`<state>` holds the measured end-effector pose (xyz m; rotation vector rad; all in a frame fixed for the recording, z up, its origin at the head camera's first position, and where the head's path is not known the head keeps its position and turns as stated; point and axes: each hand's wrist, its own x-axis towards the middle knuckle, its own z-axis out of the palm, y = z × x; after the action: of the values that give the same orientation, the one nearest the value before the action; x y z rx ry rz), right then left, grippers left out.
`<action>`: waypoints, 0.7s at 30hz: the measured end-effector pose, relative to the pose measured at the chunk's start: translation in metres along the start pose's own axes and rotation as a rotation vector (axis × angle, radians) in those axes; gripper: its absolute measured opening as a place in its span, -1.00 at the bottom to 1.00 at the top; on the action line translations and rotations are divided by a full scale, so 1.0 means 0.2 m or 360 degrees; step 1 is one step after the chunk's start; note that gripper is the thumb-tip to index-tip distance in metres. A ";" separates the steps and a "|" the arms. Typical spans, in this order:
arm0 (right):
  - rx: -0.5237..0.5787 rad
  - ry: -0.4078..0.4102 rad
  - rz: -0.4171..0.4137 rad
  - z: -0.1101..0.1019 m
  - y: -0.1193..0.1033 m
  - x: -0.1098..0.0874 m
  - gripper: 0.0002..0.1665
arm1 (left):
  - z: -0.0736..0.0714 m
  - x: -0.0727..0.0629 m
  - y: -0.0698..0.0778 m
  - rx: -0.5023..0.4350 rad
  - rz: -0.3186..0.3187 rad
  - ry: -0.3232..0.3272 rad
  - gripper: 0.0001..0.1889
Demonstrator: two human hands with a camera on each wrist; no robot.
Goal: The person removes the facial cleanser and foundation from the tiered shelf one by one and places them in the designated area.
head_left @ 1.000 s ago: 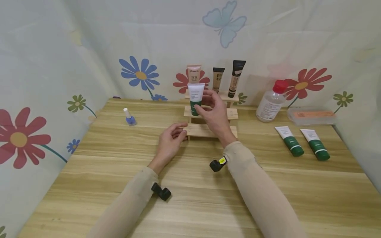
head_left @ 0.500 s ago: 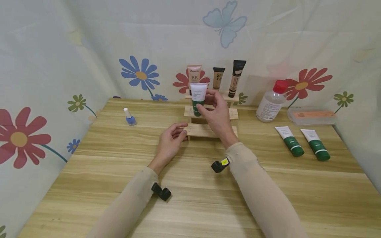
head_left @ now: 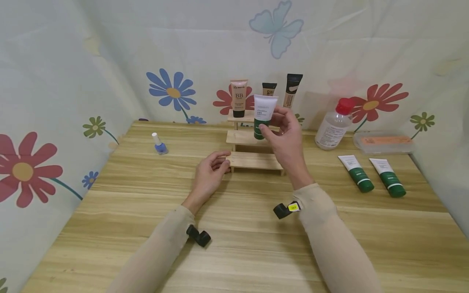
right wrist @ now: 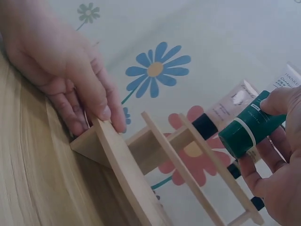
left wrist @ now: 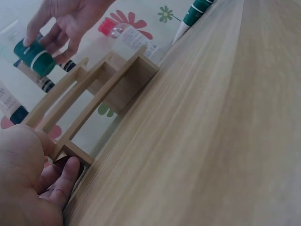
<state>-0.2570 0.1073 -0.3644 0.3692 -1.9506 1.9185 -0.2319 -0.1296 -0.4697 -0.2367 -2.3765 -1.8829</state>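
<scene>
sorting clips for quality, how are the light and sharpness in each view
Head view: fairly even light, a soft shadow on the table beside the right sleeve, fine print on the held tube too small to read; left wrist view: tilted and hazy, the bottle looking washed out; right wrist view: also tilted, muted contrast.

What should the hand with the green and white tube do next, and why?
Probably lower the tube onto the middle step. The right hand holds it in the air, the left hand grips the wooden stand, and three other tubes stand on the top step.
</scene>
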 end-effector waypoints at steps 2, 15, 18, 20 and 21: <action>0.0026 0.0026 -0.0019 -0.03 -0.02 -0.01 -0.47 | 0.00 0.00 0.00 0.0003 -0.0003 0.0003 -0.71; -0.0068 0.0124 -0.0059 -0.26 -0.08 -0.07 -0.51 | 0.01 0.00 0.00 0.0001 0.0005 0.0008 -0.71; -0.0157 0.0164 -0.0026 -0.33 -0.08 -0.08 -0.50 | 0.00 0.00 0.00 0.0006 -0.0002 0.0008 -0.71; -0.0212 0.0197 -0.0002 -0.39 -0.08 -0.09 -0.49 | 0.00 0.00 0.00 0.0007 -0.0005 0.0004 -0.71; -0.0231 0.0210 0.0004 -0.42 -0.08 -0.10 -0.49 | 0.00 0.00 0.00 0.0006 -0.0007 0.0002 -0.71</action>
<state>-0.2260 0.1892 -0.3592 0.1943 -1.9882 1.7425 -0.2314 -0.1292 -0.4707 -0.2297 -2.3813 -1.8798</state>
